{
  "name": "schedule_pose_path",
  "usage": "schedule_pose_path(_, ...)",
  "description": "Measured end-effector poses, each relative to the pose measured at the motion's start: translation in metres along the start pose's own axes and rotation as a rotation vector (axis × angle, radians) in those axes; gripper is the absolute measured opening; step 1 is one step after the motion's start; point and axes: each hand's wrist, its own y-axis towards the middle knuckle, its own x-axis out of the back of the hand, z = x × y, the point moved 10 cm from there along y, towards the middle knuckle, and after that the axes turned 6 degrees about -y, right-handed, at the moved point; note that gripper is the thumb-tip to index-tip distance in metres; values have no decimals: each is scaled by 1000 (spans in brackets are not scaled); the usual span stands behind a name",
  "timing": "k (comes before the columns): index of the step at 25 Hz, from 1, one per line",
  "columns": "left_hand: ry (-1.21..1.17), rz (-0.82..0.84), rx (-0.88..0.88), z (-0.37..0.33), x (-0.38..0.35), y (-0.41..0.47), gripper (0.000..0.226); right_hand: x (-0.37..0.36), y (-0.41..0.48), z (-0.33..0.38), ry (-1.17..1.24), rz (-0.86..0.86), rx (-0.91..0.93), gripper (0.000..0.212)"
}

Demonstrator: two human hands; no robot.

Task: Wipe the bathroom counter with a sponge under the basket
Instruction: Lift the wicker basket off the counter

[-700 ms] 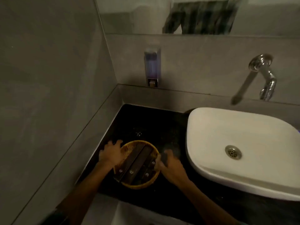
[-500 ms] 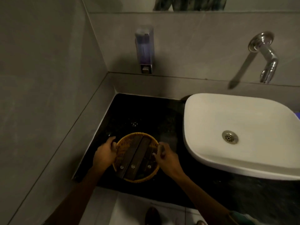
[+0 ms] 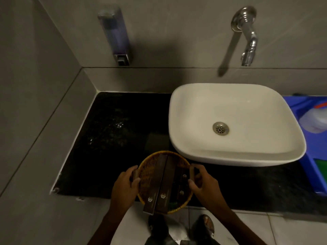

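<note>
- Grey-tiled bathroom corner; black stone surface point(image 3: 109, 138) wet and glinting toward 10 o'clock of the basket, white basin point(image 3: 235, 124) at 2 o'clock, wall tap point(image 3: 247, 34) above it.
- Soap dispenser point(image 3: 115, 34) fixed to the back wall at 11 o'clock.
- Blue tray point(image 3: 315, 156) with a pale bottle at far 3 o'clock, partly cut off by the frame edge.
- Round wicker basket point(image 3: 165, 182) at the front edge of the surface, overhanging the floor side; looks raised off the stone, though contact underneath cannot be told.
- Flat dark boxes point(image 3: 159, 184) inside the basket, lying loose and on a slant, one end poking past the rim at 6 o'clock.
- Left hand point(image 3: 124, 187) clenched on the rim at 9 o'clock, thumb over the top.
- Right hand point(image 3: 203, 183) clenched on the rim at 3 o'clock, fingers curled around a side handle.
- Dim squarish shape on the stone at 12 o'clock of the basket, possibly the sponge; too dark to confirm.
- Handling judgement: woven, light, slightly springy; load probably heavier than the basket itself.
- Best held on opposite rim points, as now, and kept level so the boxes do not slide out.
- Wet stone likely slippery on setting down.
</note>
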Motion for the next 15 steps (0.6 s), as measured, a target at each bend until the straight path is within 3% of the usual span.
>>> schedule_pose_path(3, 110, -49, 21, -12, 0, -4, 44, 25, 0, -7, -40, 48, 21, 35)
schedule_pose_path(5, 143, -150, -21, -45, 4, -2, 42, 103, 4, -19, -101, -197, 61, 14)
schedule_pose_path(6, 124, -193, -71, -71, 0, 0, 40, 156, 1, -36, -139, -368, 45, 15)
schedule_pose_path(8, 99, -232, -238, -137, -27, 3, 39, 263, -12, -90, -217, -601, -116, 16)
schedule_pose_path(9, 111, -228, -334, -172, -47, 3, 39, 306, -16, -121, -282, -627, -223, 16)
schedule_pose_path(12, 100, -131, -607, -274, -121, -3, 41, 391, -22, -222, -520, -499, -535, 30)
schedule_pose_path(15, 85, -2, -868, -357, -197, -25, 37, 415, -30, -302, -553, -252, -753, 71)
